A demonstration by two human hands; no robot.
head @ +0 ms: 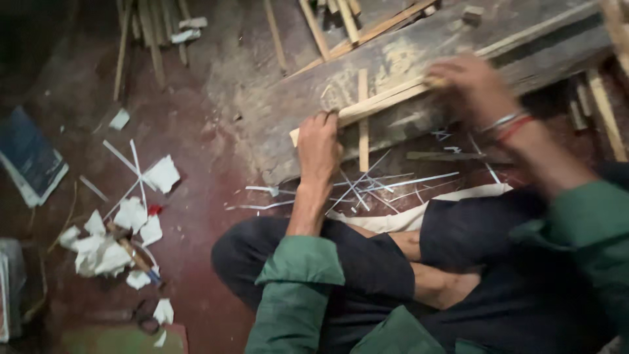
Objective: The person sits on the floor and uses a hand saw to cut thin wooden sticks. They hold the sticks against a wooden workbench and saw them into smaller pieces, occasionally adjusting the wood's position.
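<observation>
I sit cross-legged on a dark red floor in green sleeves and dark trousers. My left hand grips the near end of a long pale bamboo strip that lies across a worn wooden plank. My right hand, blurred by motion, closes on the same strip further along. Whether it also holds a tool is hidden. A short bamboo stick lies crosswise under the strip. Thin pale shavings are scattered between the plank and my legs.
More bamboo sticks lie at the top, and another bundle at the top left. Torn white paper scraps and a small tool lie on the floor at the left. A dark book rests at the far left.
</observation>
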